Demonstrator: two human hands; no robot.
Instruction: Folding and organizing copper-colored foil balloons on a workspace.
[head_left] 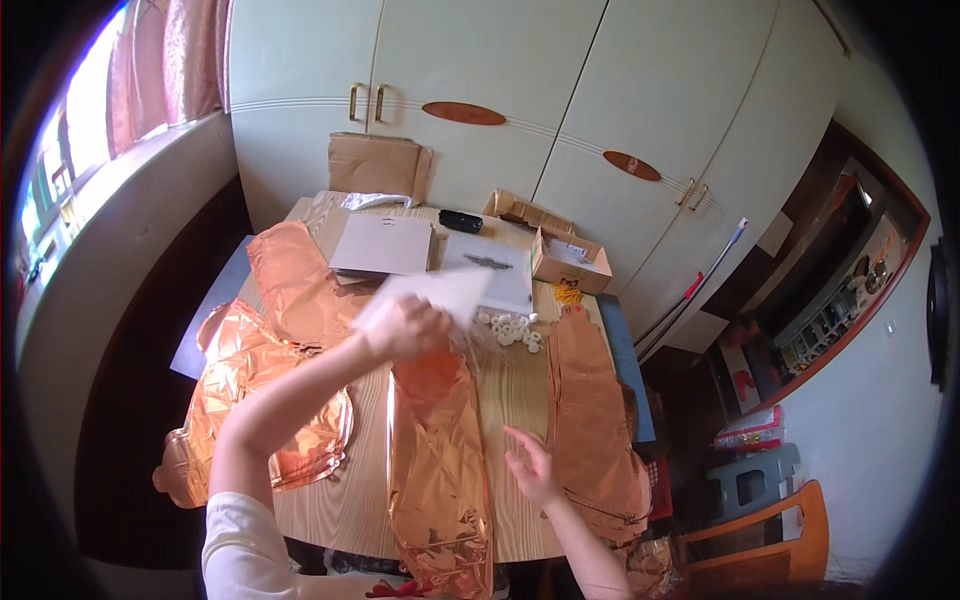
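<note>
My left hand (412, 328) is raised over the middle of the table, its fingers closed on a thin white sheet (462, 290). The sheet is smeared by motion, with something clear and filmy hanging below it; I cannot tell if it is a card or a bag. Under this hand a flat rose-gold foil balloon (440, 460) runs down to the near edge. My right hand (532, 468) holds nothing, fingers apart, between that balloon and a stack of flat copper-coloured foil balloons (592, 430). Several small white rolls (515, 330) lie beyond.
More foil balloons (265, 385) cover the table's left side. Toward the back are a pale stack of sheets (383, 245), a clear plastic bag (505, 280), a black case (461, 220), a cardboard box (570, 260) and yellow bands (567, 293). A wooden chair (780, 550) stands at right.
</note>
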